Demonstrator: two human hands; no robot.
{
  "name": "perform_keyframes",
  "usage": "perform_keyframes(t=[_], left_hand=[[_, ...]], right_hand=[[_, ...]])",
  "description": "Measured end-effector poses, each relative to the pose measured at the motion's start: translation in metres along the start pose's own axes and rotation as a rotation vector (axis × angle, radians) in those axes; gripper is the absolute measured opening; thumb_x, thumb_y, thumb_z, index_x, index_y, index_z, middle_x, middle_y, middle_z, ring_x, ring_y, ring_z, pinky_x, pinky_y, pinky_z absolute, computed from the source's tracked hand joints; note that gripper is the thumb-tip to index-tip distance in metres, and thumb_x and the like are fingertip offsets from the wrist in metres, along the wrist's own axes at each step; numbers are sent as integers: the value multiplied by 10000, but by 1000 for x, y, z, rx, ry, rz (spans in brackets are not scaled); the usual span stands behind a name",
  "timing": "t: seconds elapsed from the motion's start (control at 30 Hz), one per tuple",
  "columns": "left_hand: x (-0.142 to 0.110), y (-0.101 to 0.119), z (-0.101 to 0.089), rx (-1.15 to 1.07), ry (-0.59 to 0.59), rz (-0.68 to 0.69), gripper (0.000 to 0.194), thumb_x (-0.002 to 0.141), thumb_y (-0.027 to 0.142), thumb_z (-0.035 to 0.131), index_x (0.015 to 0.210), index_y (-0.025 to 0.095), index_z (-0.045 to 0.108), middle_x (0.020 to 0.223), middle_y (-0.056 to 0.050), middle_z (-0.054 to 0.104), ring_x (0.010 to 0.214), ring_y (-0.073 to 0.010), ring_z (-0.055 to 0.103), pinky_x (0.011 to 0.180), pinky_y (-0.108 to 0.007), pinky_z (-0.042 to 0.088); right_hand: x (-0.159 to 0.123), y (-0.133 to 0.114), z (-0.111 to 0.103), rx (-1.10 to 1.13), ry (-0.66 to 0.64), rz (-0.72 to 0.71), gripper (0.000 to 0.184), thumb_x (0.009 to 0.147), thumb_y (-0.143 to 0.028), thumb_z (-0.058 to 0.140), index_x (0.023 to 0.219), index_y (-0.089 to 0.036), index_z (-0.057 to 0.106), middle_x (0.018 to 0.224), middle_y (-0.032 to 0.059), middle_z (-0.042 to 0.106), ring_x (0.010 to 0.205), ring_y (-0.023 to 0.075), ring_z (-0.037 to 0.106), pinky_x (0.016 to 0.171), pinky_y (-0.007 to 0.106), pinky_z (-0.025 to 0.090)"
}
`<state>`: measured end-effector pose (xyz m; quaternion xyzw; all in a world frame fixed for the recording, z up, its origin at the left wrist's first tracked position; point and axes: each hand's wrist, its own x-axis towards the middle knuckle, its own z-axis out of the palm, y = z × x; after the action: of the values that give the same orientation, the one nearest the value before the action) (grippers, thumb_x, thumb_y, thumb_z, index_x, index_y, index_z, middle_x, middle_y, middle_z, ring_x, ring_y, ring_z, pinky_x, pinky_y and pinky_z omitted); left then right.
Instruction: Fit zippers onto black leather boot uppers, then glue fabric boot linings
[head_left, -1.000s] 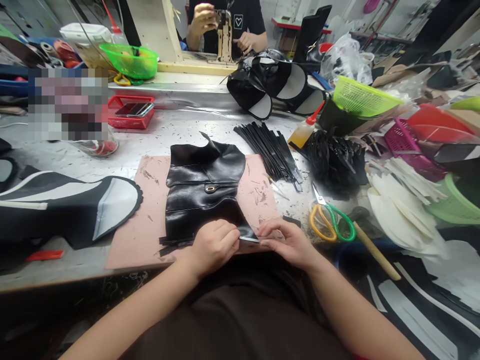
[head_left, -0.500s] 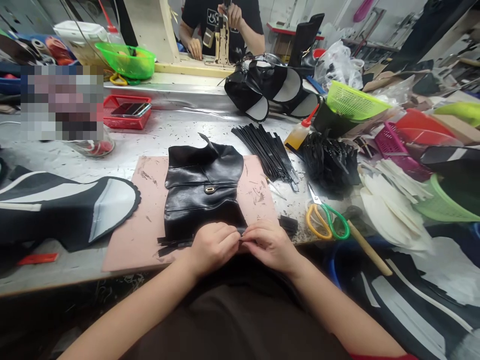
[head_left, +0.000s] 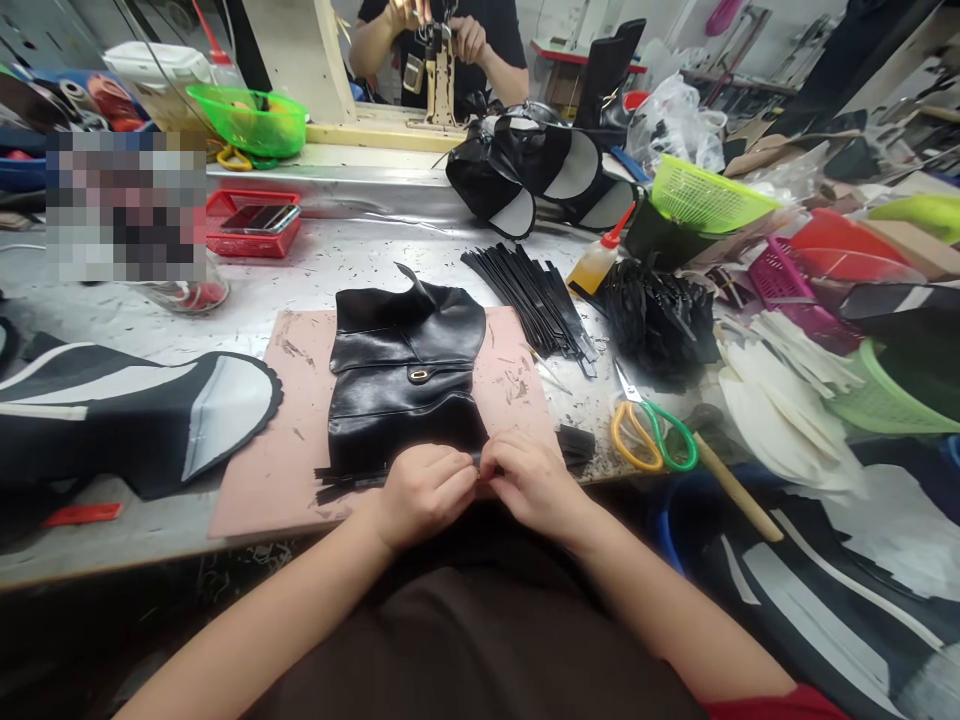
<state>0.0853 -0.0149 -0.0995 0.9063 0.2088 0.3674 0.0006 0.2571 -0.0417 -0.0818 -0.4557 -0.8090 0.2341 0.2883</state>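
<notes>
A glossy black leather piece (head_left: 401,410) with seams and a small gold-coloured metal fitting (head_left: 418,375) lies on a pink board (head_left: 255,475). At its near right edge, my left hand (head_left: 429,490) and my right hand (head_left: 529,485) meet with fingertips almost touching. Both are closed in a pinch on the leather's edge; what exactly lies between the fingertips is mostly covered. Thin black strips (head_left: 341,485) stick out left of my left hand. More short black strips (head_left: 576,445) lie just beyond my right hand.
Scissors (head_left: 652,435) with yellow and green handles and a wooden stick (head_left: 739,490) lie to the right. Behind are a bundle of black strips (head_left: 529,300) and a glue bottle (head_left: 596,265). A black-and-white boot piece (head_left: 135,410) lies left. Across the table, a person works at a machine (head_left: 441,80).
My right hand's fingers have curled in and turned slightly at the leather's edge, while my left hand stays almost still. The person opposite has raised a hand to the machine's top.
</notes>
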Motion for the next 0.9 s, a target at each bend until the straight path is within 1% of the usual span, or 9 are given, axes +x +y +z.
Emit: perform_keyframes(t=[0.17, 0.23, 0.37, 0.5, 0.63, 0.73, 0.83, 0.9], left_hand=[[-2, 0, 2, -25, 34, -60, 49, 770, 115, 550, 732, 148, 548, 698, -30, 638, 627, -128, 589, 570, -250, 492], [-3, 0, 3, -26, 42, -66, 54, 771, 114, 543, 731, 151, 544, 698, -26, 636, 633, -127, 588, 578, -250, 493], [-3, -1, 3, -22, 18, -47, 67, 782, 117, 526, 734, 158, 547, 700, -20, 636, 629, -123, 584, 572, -247, 486], [-2, -2, 3, -16, -17, -32, 69, 782, 119, 526, 727, 154, 550, 699, -27, 638, 603, -126, 573, 546, -253, 472], [-2, -2, 3, 0, -28, -28, 102, 793, 126, 500, 709, 157, 549, 697, -27, 641, 589, -123, 565, 531, -253, 464], [-2, -2, 3, 1, -32, -30, 107, 796, 132, 488, 718, 165, 553, 714, -22, 644, 596, -118, 566, 536, -249, 463], [-3, -3, 4, -10, -37, -46, 94, 792, 131, 491, 732, 162, 555, 727, -26, 646, 612, -122, 568, 547, -251, 466], [-3, -3, 5, -19, -36, -54, 75, 784, 129, 503, 738, 158, 554, 732, -30, 646, 624, -128, 571, 555, -254, 470]], right_hand=[[-6, 10, 10, -28, 198, -172, 159, 774, -51, 488, 762, -203, 533, 817, 46, 617, 776, 172, 541, 704, 333, 467], [-7, 12, 13, -29, 240, -197, 134, 803, -83, 491, 773, -206, 538, 813, 50, 618, 773, 169, 554, 700, 332, 480], [-7, 13, 13, -3, 237, -160, 96, 817, -134, 512, 797, -217, 554, 798, 42, 622, 775, 164, 581, 693, 323, 497], [-7, 12, 13, -99, 223, -184, 104, 803, -121, 525, 811, -216, 568, 802, 37, 640, 768, 169, 587, 707, 333, 480], [-7, 9, 14, -172, 147, -96, 133, 782, -89, 504, 805, -208, 560, 790, 44, 624, 757, 187, 562, 725, 358, 461], [-8, 10, 16, -159, 106, -84, 153, 778, -73, 481, 808, -205, 552, 810, 53, 605, 767, 190, 546, 722, 353, 457], [-10, 14, 18, -123, 118, -105, 160, 781, -68, 478, 820, -209, 543, 851, 57, 600, 793, 190, 537, 718, 345, 457], [-12, 17, 20, -61, 138, -112, 143, 790, -82, 483, 820, -212, 533, 864, 56, 594, 796, 187, 532, 711, 344, 461]])
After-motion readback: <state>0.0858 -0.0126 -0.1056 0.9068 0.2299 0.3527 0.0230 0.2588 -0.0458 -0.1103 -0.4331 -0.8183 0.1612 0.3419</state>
